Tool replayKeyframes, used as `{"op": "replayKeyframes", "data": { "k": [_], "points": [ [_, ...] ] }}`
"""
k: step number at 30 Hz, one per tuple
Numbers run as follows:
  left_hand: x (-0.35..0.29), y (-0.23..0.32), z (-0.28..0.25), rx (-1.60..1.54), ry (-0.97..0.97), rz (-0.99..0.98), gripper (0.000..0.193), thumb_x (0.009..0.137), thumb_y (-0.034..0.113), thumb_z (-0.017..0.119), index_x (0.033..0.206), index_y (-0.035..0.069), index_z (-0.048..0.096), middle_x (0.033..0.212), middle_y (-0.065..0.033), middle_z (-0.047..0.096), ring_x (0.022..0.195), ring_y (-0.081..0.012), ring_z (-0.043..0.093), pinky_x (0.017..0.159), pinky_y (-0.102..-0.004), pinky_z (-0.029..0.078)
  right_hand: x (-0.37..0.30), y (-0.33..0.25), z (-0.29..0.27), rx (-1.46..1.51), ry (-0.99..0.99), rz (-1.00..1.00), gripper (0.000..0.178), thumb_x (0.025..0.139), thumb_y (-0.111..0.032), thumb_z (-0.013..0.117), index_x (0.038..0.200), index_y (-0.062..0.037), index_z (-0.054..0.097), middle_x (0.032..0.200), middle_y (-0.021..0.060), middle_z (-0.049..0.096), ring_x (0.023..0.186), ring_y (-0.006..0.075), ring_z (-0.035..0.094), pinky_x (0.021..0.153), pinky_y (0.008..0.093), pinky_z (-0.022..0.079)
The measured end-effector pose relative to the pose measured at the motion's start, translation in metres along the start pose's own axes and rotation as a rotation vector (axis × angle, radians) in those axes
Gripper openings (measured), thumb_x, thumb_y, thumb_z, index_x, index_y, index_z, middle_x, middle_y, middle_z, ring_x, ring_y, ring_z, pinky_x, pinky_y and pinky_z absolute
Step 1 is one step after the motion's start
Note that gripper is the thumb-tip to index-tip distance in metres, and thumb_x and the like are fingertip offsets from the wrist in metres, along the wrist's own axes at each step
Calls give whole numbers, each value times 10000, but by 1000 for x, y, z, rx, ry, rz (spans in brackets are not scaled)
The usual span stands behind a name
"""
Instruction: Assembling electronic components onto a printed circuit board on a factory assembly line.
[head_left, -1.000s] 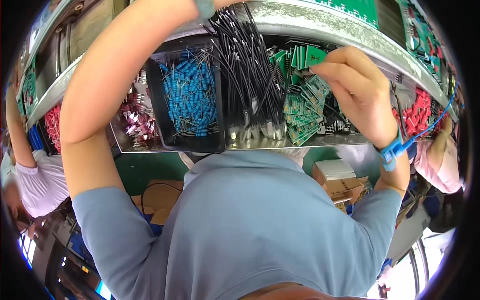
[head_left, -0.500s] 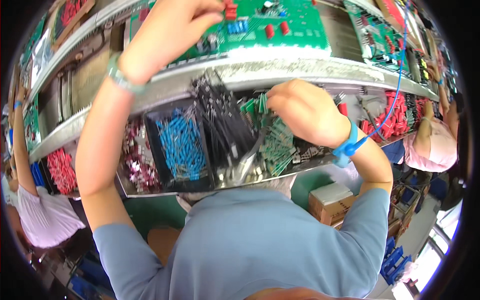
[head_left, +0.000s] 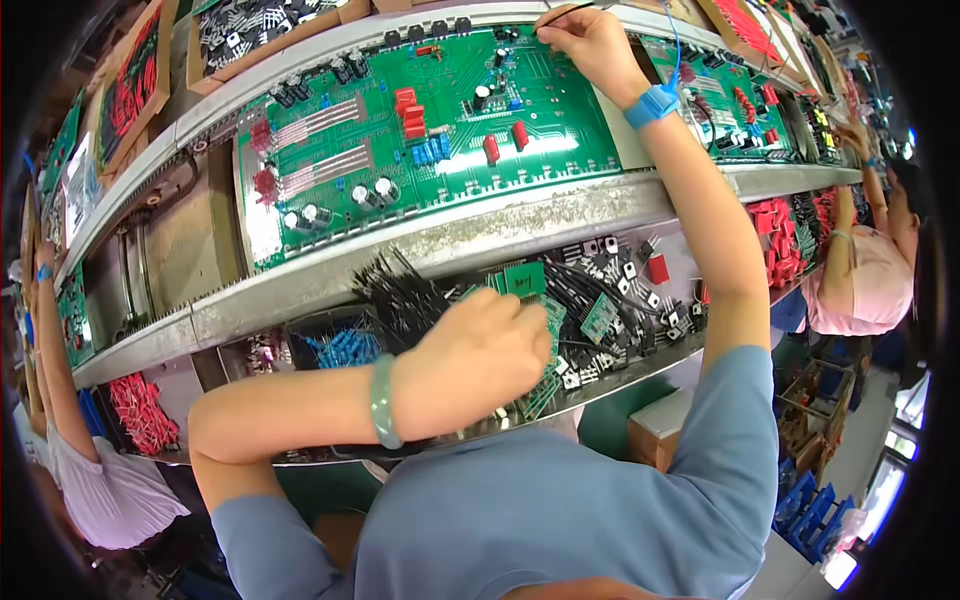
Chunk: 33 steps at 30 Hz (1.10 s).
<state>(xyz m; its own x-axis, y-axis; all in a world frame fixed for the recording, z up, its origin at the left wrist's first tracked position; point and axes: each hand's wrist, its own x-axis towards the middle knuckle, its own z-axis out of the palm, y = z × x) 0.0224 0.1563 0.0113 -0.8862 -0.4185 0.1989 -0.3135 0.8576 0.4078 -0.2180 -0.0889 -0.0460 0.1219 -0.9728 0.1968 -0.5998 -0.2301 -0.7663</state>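
My left hand (head_left: 475, 355), a green bangle on its wrist, is down in the parts tray, fingers curled under among small green circuit boards (head_left: 598, 318). Whatever its fingertips hold is hidden. Just past its knuckles stands a small green board (head_left: 522, 280) with handwriting on it. My right hand (head_left: 592, 55), with a blue strap at the wrist, is over the upper right corner of the large green circuit board (head_left: 570, 135). Its thumb and fingers pinch a thin black wire (head_left: 568, 12). Red block parts (head_left: 411, 115) and blue parts (head_left: 432, 150) are mounted mid-board.
A metal rail (head_left: 420, 225) runs between board and tray. Black wire-like parts (head_left: 395, 295), blue parts (head_left: 345, 348) and black transistors (head_left: 650, 300) fill the tray. Another populated board (head_left: 740, 110) lies to the right. Co-workers sit at both sides; a blue cord (head_left: 674, 45) rises from my strap.
My left hand has come down from the large board into the tray. My right hand has gone from the tray up to the board's far right corner, where a black wire shows in it.
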Motion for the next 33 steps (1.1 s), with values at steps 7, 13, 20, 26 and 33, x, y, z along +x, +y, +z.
{"op": "replayKeyframes", "data": {
  "k": [7, 13, 20, 26, 33],
  "points": [
    [1, -7, 25, 41, 17, 19, 45, 667, 101, 609, 681, 74, 576, 709, -36, 491, 643, -167, 520, 594, -290, 408, 4, 6, 10, 83, -13, 65, 83, 847, -86, 671, 866, -8, 694, 703, 13, 643, 604, 75, 538, 557, 235, 443],
    [0, -13, 25, -35, 61, 12, 56, 679, 108, 604, 682, 79, 555, 711, -26, 458, 657, -152, 505, 601, -278, 389, 1, 3, 11, 176, -13, 37, 67, 849, -46, 662, 895, -15, 699, 732, 9, 654, 625, 61, 542, 570, 218, 438],
    [-2, -12, 23, -105, -24, -16, 199, 699, 66, 604, 893, 26, 603, 773, -47, 464, 703, -173, 506, 654, -292, 392, -1, 1, 11, 157, -20, -9, 60, 854, -18, 646, 899, -17, 686, 757, 11, 660, 672, 58, 561, 614, 213, 456],
    [-1, -14, 29, -63, 85, 10, 51, 677, 92, 600, 694, 72, 557, 710, -31, 445, 669, -154, 494, 606, -279, 383, -1, -5, 9, 110, -45, -79, 74, 862, -10, 635, 922, -11, 678, 784, 17, 662, 689, 67, 574, 639, 218, 473],
    [-2, -14, 30, -68, 92, 15, 53, 681, 88, 605, 693, 69, 557, 709, -32, 444, 663, -153, 491, 601, -278, 375, 2, 4, 11, 160, -32, -104, 74, 863, 2, 627, 919, -11, 674, 805, 24, 663, 717, 75, 585, 658, 220, 480]
  ]
}}
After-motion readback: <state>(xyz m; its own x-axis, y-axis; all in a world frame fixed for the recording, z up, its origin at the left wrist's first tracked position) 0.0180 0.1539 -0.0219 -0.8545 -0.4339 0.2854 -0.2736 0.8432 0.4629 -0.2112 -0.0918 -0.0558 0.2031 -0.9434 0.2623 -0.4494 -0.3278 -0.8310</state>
